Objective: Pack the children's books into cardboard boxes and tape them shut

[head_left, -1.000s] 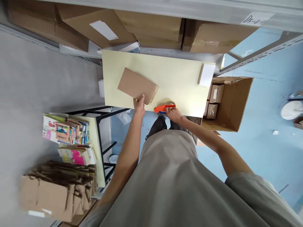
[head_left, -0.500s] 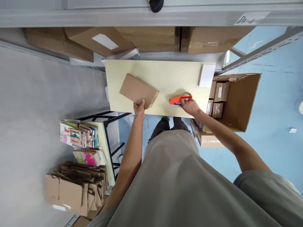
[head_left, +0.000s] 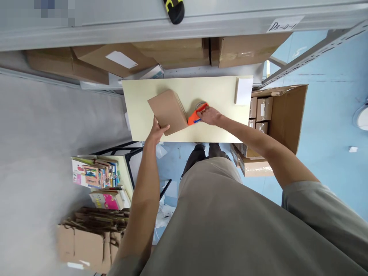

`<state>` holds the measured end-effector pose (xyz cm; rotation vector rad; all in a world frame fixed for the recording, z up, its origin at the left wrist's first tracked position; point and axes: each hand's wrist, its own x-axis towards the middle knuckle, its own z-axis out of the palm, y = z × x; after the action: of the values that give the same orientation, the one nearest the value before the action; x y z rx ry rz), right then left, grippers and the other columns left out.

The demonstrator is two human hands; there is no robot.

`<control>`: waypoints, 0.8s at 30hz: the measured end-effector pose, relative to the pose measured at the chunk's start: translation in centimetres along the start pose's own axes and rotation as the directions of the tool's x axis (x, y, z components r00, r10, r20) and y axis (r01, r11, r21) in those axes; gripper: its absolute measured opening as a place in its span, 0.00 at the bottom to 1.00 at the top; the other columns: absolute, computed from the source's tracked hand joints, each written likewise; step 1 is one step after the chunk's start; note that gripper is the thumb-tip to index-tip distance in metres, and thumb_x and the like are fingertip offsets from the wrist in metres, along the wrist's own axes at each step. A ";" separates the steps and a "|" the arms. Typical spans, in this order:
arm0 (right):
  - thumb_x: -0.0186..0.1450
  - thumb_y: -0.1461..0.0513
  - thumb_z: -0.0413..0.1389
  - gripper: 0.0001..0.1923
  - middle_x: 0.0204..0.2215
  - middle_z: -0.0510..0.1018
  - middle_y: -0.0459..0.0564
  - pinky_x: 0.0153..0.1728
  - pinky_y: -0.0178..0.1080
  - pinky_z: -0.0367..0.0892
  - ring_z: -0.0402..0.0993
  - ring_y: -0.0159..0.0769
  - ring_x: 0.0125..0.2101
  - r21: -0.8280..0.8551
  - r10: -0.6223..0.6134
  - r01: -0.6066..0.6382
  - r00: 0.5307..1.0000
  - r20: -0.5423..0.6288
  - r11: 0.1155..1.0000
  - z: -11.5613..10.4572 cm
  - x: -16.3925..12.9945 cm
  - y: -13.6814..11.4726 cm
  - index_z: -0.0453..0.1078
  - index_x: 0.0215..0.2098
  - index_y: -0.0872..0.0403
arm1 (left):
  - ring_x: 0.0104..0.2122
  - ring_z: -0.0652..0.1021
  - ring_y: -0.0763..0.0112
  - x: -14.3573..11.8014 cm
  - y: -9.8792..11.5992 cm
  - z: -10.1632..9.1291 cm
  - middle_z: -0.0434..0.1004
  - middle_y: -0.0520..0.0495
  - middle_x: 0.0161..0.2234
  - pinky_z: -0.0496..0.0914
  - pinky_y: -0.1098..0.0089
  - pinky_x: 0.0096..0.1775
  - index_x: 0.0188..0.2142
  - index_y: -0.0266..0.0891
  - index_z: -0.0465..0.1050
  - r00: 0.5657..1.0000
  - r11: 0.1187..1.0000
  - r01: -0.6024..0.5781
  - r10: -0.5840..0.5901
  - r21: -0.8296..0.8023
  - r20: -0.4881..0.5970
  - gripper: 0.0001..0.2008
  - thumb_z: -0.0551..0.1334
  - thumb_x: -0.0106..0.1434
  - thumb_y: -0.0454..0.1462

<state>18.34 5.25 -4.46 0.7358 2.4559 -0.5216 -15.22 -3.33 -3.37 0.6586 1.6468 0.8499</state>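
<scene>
Cardboard box [head_left: 167, 110] on the table [head_left: 218, 128], left hand [head_left: 156, 132] steadying it, right hand [head_left: 209, 115] in closed grip on tape dispenser [head_left: 197, 114]

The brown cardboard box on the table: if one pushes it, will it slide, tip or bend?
The brown cardboard box lies flat and low on the smooth table, so it would probably slide, not tip. Its straight edges suggest stiffness. The left hand alone steadies it, so it is likely light.
</scene>
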 end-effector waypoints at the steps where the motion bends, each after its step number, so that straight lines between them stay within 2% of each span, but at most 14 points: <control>1: 0.84 0.67 0.42 0.29 0.63 0.84 0.74 0.70 0.51 0.65 0.85 0.54 0.62 0.020 -0.031 0.031 0.999 0.009 0.999 0.2 -0.2 -1.1 0.58 0.79 0.71 | 0.71 0.79 0.44 0.4 0.9 -0.5 0.79 0.32 0.71 0.67 0.41 0.76 0.73 0.45 0.70 0.997 0.996 -0.004 -0.003 0.085 0.080 0.56 0.83 0.43 0.33; 3: 0.83 0.68 0.44 0.29 0.61 0.86 0.74 0.68 0.52 0.68 0.86 0.55 0.60 0.094 -0.077 0.076 0.997 0.004 0.993 0.6 -0.2 -3.9 0.61 0.78 0.71 | 0.80 0.68 0.39 1.2 2.7 -0.6 0.67 0.29 0.79 0.57 0.41 0.81 0.77 0.44 0.66 0.988 0.955 0.015 -0.061 0.295 0.144 0.61 0.83 0.44 0.33; 5: 0.81 0.69 0.45 0.27 0.58 0.87 0.72 0.65 0.52 0.71 0.87 0.56 0.58 0.172 -0.086 0.089 0.996 -0.023 0.981 0.9 0.1 -7.4 0.67 0.75 0.70 | 0.85 0.53 0.34 2.0 4.0 1.0 0.55 0.26 0.84 0.45 0.40 0.83 0.78 0.42 0.66 0.997 0.889 0.044 -0.071 0.455 0.042 0.62 0.85 0.46 0.37; 7: 0.79 0.71 0.45 0.26 0.55 0.89 0.71 0.60 0.50 0.74 0.88 0.54 0.55 0.222 -0.046 0.056 0.998 -0.048 0.974 0.8 0.8 -11.0 0.70 0.72 0.70 | 0.87 0.39 0.32 2.4 4.6 4.1 0.46 0.25 0.86 0.34 0.37 0.83 0.79 0.40 0.64 0.998 0.846 0.045 -0.018 0.531 -0.055 0.61 0.86 0.51 0.47; 9: 0.77 0.74 0.44 0.28 0.54 0.89 0.71 0.55 0.47 0.75 0.88 0.52 0.53 0.265 0.025 -0.005 0.997 -0.075 0.964 0.6 1.5 -14.0 0.71 0.71 0.70 | 0.86 0.29 0.32 2.4 4.4 7.8 0.40 0.27 0.88 0.31 0.30 0.81 0.81 0.42 0.60 0.995 0.818 -0.005 0.062 0.576 -0.079 0.61 0.83 0.57 0.56; 11: 0.76 0.76 0.43 0.29 0.56 0.88 0.72 0.53 0.44 0.75 0.88 0.49 0.54 0.304 0.084 -0.053 0.992 -0.089 0.951 0.3 2.0 -16.1 0.72 0.69 0.70 | 0.84 0.23 0.30 2.1 3.9 11.3 0.36 0.29 0.88 0.31 0.23 0.78 0.83 0.44 0.56 0.988 0.778 -0.045 0.128 0.627 -0.088 0.62 0.82 0.58 0.57; 13: 0.76 0.76 0.41 0.29 0.57 0.87 0.73 0.54 0.43 0.75 0.88 0.49 0.56 0.334 0.116 -0.080 0.989 -0.090 0.939 0.5 2.0 -17.1 0.71 0.69 0.70 | 0.84 0.22 0.27 1.6 3.4 13.7 0.35 0.28 0.88 0.28 0.19 0.76 0.84 0.43 0.55 0.978 0.732 -0.049 0.172 0.679 -0.115 0.63 0.83 0.57 0.53; 15: 0.78 0.75 0.40 0.28 0.57 0.87 0.73 0.56 0.44 0.75 0.87 0.49 0.57 0.360 0.133 -0.095 0.988 -0.081 0.928 1.2 1.1 -16.9 0.70 0.70 0.70 | 0.84 0.23 0.25 1.1 3.0 15.0 0.37 0.27 0.88 0.25 0.18 0.75 0.84 0.42 0.56 0.970 0.693 -0.043 0.202 0.720 -0.137 0.62 0.83 0.57 0.48; 18: 0.79 0.73 0.41 0.26 0.55 0.87 0.75 0.57 0.46 0.75 0.88 0.50 0.56 0.386 0.154 -0.124 0.987 -0.047 0.914 3.5 -1.9 -14.9 0.68 0.70 0.70 | 0.84 0.24 0.25 0.7 2.8 15.1 0.37 0.27 0.88 0.26 0.18 0.76 0.84 0.41 0.57 0.966 0.673 -0.058 0.223 0.737 -0.128 0.59 0.81 0.59 0.45; 21: 0.80 0.71 0.43 0.26 0.57 0.85 0.81 0.59 0.50 0.74 0.87 0.54 0.57 0.384 0.200 -0.183 0.980 -0.004 0.905 6.6 -6.3 -11.2 0.64 0.73 0.73 | 0.84 0.22 0.25 0.6 2.6 14.6 0.35 0.29 0.88 0.31 0.16 0.76 0.84 0.43 0.54 0.975 0.704 -0.085 0.204 0.705 -0.086 0.60 0.80 0.59 0.43; 24: 0.85 0.61 0.43 0.29 0.65 0.78 0.88 0.59 0.53 0.73 0.84 0.62 0.61 0.352 0.302 -0.292 0.953 0.026 0.889 8.6 -9.8 -6.6 0.58 0.76 0.74 | 0.83 0.21 0.24 0.6 2.3 14.4 0.34 0.31 0.88 0.31 0.16 0.76 0.84 0.45 0.55 0.976 0.707 -0.115 0.210 0.698 -0.053 0.60 0.79 0.58 0.42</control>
<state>24.64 -7.98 -4.25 1.2498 2.2371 -0.8452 -1.33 1.23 -3.70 1.3121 2.0588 0.3618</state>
